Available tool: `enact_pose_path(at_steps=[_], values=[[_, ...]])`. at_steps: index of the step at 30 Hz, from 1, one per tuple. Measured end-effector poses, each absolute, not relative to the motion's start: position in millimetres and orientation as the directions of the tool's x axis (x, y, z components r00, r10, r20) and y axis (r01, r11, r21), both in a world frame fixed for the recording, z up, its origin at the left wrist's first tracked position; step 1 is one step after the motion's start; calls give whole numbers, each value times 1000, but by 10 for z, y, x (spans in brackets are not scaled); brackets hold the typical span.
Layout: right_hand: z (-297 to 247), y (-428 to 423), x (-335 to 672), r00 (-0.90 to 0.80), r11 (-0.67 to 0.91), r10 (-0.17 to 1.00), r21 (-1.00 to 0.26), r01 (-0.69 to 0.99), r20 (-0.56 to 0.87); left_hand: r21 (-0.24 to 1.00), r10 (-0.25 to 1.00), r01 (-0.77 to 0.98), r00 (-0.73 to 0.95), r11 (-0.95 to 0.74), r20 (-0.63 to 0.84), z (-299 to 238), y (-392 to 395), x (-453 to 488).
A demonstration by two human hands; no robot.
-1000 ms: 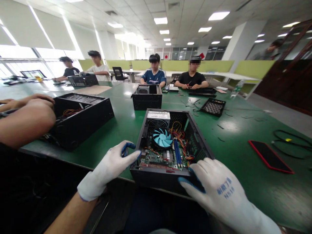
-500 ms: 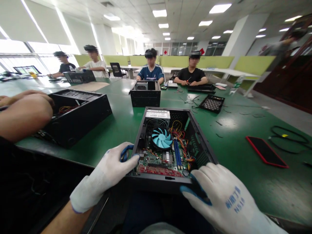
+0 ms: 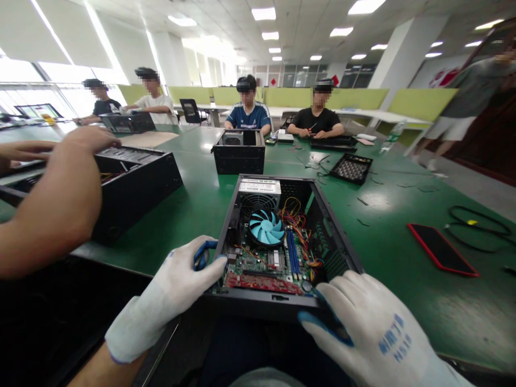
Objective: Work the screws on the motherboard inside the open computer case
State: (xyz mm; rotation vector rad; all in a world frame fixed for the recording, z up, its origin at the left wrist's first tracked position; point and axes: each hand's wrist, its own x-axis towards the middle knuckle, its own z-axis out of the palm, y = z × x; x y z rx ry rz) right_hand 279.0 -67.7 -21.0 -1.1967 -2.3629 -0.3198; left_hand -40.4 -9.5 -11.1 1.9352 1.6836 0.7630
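**Open case at the near bench edge**

The computer case (image 3: 282, 242) sits lower centre on the bench (image 3: 193, 204), left hand (image 3: 177, 290) and right hand (image 3: 363, 328) at its near corners. A second case (image 3: 133, 183) lies left, a third (image 3: 238, 151) behind, a phone (image 3: 442, 250) right.

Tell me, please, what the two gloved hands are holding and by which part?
Both grip the open computer case: the left hand at its near left corner, the right hand at its near right corner.
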Motion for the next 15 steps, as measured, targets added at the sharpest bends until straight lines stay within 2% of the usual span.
enact_pose_path(at_steps=[15], values=[[-74,-692,2809,-561,637,660,24,771,500,612,984,770,135,-179,118,-66,-159,-382]])
